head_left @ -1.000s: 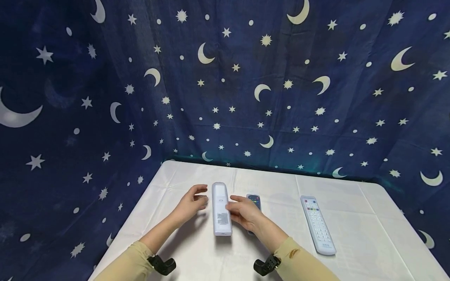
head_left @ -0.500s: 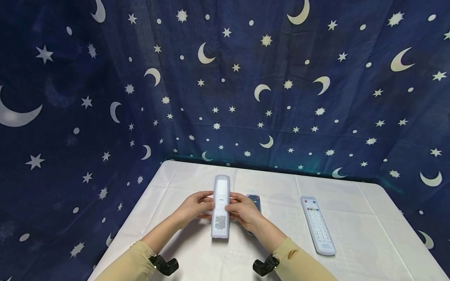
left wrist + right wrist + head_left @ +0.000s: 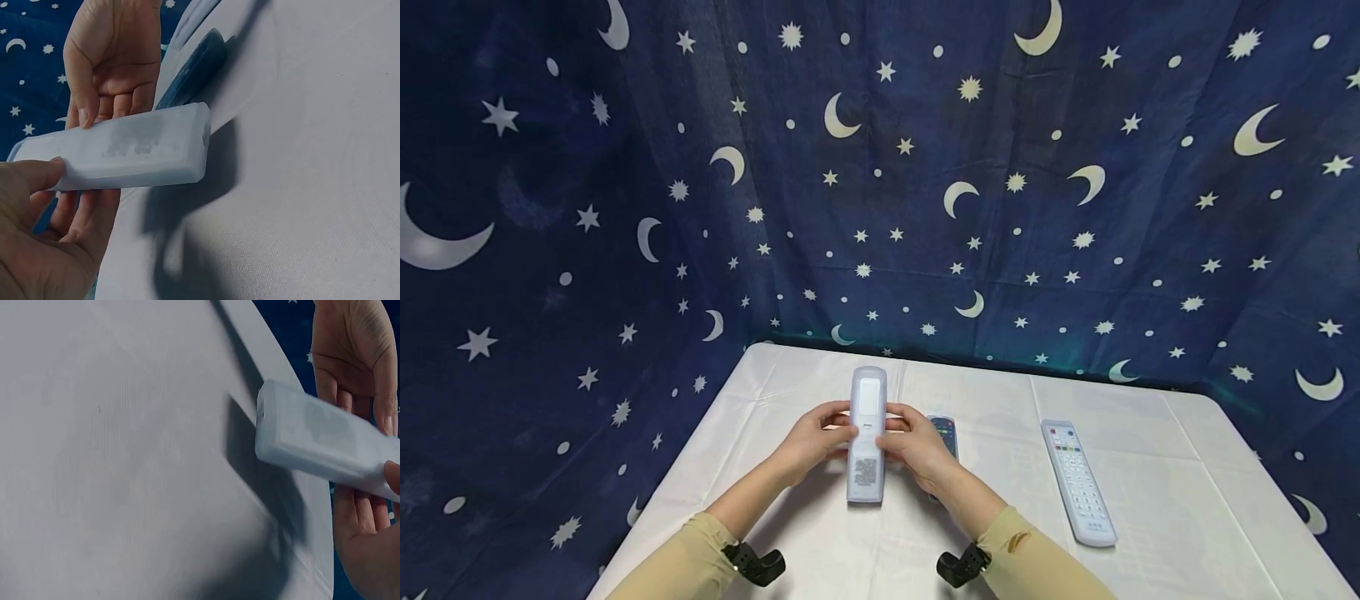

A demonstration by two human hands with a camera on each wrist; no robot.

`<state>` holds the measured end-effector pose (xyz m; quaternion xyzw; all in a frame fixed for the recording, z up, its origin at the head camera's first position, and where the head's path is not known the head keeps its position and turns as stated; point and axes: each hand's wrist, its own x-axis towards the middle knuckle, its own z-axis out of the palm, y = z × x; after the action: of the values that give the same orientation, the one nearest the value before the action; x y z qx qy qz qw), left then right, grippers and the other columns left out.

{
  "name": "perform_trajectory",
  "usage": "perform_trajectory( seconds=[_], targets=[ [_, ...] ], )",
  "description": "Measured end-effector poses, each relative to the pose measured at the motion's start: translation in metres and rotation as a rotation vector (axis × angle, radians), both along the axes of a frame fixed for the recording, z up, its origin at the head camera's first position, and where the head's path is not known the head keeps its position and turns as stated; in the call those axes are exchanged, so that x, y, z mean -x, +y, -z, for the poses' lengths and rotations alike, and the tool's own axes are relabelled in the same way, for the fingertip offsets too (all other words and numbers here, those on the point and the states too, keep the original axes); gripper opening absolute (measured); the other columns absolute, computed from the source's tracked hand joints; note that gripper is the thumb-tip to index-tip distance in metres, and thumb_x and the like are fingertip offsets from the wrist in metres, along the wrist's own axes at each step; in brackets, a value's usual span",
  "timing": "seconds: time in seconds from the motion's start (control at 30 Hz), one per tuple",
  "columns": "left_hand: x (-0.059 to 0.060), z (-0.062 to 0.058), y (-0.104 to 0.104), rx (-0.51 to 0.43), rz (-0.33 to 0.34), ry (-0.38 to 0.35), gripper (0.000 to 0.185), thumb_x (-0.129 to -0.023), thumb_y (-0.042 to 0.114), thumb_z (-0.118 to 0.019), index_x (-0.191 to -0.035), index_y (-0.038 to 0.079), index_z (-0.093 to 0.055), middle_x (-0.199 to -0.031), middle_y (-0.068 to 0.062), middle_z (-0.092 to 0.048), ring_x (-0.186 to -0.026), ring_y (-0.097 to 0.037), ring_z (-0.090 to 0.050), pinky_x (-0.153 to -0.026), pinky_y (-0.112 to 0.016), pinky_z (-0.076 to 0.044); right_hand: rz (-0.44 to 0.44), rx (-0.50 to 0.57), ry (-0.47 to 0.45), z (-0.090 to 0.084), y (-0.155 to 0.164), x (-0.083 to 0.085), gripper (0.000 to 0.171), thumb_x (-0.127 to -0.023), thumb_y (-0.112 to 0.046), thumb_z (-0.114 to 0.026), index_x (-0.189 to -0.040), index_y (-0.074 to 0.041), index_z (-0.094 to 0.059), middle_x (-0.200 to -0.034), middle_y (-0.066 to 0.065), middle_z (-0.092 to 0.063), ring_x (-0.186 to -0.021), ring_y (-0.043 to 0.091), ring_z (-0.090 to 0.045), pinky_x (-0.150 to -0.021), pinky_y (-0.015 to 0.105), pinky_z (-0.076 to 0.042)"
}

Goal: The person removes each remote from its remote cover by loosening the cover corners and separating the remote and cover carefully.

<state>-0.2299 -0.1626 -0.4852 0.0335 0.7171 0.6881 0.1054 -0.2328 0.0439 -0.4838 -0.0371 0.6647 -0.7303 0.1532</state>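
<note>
A white remote control (image 3: 867,450) in a translucent sleeve is held above the table, its back with a printed label facing up. My left hand (image 3: 811,442) grips its left edge, thumb on the back and fingers underneath. On the opposite edge my right hand (image 3: 921,450) grips it in the same way. Both wrist views show the remote (image 3: 137,150) clear of the cloth, its shadow falling below. A dark remote with coloured buttons (image 3: 945,432) lies behind my right hand, which partly hides it.
Farther right on the white-covered table (image 3: 985,483) lies another white remote (image 3: 1078,483), buttons up. A dark blue curtain with moons and stars (image 3: 925,167) hangs along the back and left of the table.
My left hand has moved right and taken hold of the remote's left edge. The remote, gripped by my right hand throughout, has shifted slightly up in the head view.
</note>
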Motion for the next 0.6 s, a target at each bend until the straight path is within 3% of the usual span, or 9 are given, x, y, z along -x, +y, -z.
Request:
perform_trajectory(
  seconds=[0.3,0.6],
  targets=[
    [0.0024,-0.0014,-0.0028,0.006,0.033,0.016,0.064,-0.097,0.006,-0.07,-0.155,0.01,-0.042,-0.123,-0.018,-0.054,-0.108,-0.027,-0.06,-0.087,-0.048,-0.059,-0.033,-0.11,0.113,0.0,0.0049,0.0076,0.063,-0.093,-0.002,-0.07,-0.151,-0.007,-0.046,-0.118,0.017,-0.062,-0.099,0.022,-0.063,-0.088,0.052,-0.058],
    [0.0043,-0.0018,-0.005,0.023,0.054,0.085,0.062,-0.098,0.005,-0.068,-0.154,0.007,-0.042,-0.126,-0.019,-0.055,-0.108,-0.025,-0.063,-0.087,-0.047,-0.059,-0.041,-0.146,0.178,-0.0051,0.0051,0.009,0.06,-0.092,0.0,-0.071,-0.147,-0.006,-0.047,-0.115,0.017,-0.063,-0.095,0.022,-0.067,-0.084,0.054,-0.059]
  ],
)
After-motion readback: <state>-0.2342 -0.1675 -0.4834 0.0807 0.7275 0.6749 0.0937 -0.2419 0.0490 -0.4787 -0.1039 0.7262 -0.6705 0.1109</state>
